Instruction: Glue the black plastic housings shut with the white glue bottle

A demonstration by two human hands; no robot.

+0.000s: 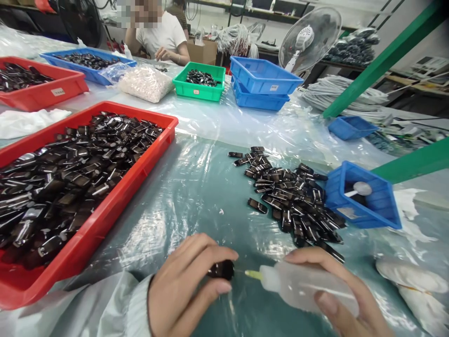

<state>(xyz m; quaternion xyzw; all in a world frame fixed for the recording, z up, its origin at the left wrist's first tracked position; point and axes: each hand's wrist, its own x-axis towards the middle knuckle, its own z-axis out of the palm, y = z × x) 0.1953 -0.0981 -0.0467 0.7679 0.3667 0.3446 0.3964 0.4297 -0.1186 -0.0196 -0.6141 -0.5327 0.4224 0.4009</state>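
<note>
Near the bottom centre, my left hand (191,281) pinches a small dark glossy part (223,270) between thumb and fingers. My right hand (345,281) is wrapped round a translucent white squeeze bottle (305,285), which lies tilted with its yellowish tip pointing left at the part, a small gap between them. Beyond my right hand, a loose pile of dark glossy parts (287,192) is spread on the plastic-covered table (196,187). To the left stands a large red tray (140,175) filled with similar dark parts.
A blue bin (365,206) holding a round pale item stands right of the pile, near green posts (382,61). Farther back are a green tray (198,91), stacked blue trays (264,84), a bulging clear bag (146,83) and a seated person (163,35).
</note>
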